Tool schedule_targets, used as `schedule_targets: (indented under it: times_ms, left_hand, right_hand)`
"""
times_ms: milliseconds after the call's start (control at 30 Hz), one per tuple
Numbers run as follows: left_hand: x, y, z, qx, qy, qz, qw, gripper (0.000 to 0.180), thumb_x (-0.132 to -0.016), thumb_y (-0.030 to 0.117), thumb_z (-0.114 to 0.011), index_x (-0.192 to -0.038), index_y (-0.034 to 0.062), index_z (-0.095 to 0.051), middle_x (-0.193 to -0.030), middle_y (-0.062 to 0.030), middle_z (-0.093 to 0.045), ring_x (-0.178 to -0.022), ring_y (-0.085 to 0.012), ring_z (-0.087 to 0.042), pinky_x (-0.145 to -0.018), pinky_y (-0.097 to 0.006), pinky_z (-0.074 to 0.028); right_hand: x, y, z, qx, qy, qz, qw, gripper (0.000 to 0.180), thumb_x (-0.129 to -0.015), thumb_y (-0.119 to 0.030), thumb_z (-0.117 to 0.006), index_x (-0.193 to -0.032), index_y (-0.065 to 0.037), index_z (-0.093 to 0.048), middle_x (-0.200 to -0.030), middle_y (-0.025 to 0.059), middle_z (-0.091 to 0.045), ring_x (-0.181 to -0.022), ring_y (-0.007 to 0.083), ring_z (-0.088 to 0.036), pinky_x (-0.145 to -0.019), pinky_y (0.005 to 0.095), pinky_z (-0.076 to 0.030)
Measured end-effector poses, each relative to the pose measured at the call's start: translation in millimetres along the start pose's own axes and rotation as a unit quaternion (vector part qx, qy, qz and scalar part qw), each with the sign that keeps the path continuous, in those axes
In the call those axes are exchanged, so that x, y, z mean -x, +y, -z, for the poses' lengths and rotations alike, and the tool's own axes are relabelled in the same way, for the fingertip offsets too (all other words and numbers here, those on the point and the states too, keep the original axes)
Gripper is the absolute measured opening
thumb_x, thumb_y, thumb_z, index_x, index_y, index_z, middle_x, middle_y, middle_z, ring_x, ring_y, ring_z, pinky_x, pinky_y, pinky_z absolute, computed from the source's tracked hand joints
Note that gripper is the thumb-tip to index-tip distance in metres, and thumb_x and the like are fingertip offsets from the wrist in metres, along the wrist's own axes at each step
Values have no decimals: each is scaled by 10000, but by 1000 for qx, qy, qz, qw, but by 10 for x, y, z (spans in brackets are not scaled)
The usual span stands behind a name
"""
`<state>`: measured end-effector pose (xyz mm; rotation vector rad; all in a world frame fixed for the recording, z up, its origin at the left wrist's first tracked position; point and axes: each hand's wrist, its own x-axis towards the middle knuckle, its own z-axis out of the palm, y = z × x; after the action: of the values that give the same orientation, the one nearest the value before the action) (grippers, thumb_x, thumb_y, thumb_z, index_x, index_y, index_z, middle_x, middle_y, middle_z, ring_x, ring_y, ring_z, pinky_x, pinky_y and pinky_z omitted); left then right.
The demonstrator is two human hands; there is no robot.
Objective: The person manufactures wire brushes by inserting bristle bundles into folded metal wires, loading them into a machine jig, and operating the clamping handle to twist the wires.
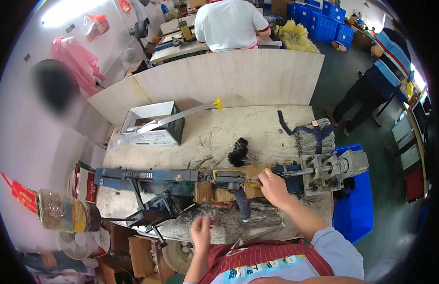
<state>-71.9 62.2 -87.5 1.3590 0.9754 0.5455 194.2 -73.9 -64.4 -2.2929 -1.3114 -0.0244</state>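
A long blue metal machine [153, 176] lies across the near part of the worn workbench [257, 123], with a grey clamp head [330, 170] at its right end. My right hand [272, 185] rests on the machine's middle, fingers pinched on a thin wire piece near the clamp. My left hand [201, 231] hovers over a loose pile of thin dark wires [229, 220] at the bench's front edge, fingers pinching a few strands. A black bristle brush [238, 152] lies just beyond the machine.
A bundle of grey wire rods [314, 136] tied with a dark strap sits at the right. An open cardboard box [155, 124] with a long metal strip [167, 120] across it stands at back left. A blue crate [354, 208] is right of the bench. Two other people work beyond a wooden partition [219, 75].
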Motion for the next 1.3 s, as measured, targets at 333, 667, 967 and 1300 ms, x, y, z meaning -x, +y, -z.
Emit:
schedule_targets:
  times_ms: [333,667,967,1300]
  left_hand:
    - [-373,28,205,124,96,0,988,395,-1023,318,-464,-1060,-68,-541,-921,-163,-638,-780,-227,-658,-631,-328,-558]
    - [-61,-23,222,-104,70,-45,991,331,-1015,178,-460,-782,-15,-594,-628,-55,-603,-518,-109,-553,-480,-250,-447]
    - [-131,938,-1503,106,-432,93,891,288,-1032,243,-448,-903,17,-573,-703,-35,-606,-585,-113,-587,-514,-233,-472]
    - [-264,709,-1819,222,-167,64,958,289,-1037,269,-456,-890,55,-585,-785,-1,-588,-553,-59,-489,-485,-224,-413]
  right_hand:
    - [10,25,127,-44,-26,26,998,271,-754,-6,-679,-977,-39,-529,-1001,129,-557,-889,359,-600,-712,429,-500]
    - [309,7,370,-256,-79,-105,958,170,-915,-103,-626,-1019,8,-550,-870,158,-618,-797,293,-637,-672,353,-491]
    - [306,-60,1049,-453,57,-191,869,241,-986,-176,-560,-1131,18,-565,-876,31,-599,-661,53,-543,-596,219,-460]
    - [97,-11,1095,77,14,189,979,253,-802,-133,-642,-1006,4,-583,-1115,129,-656,-1080,253,-611,-665,344,-591]
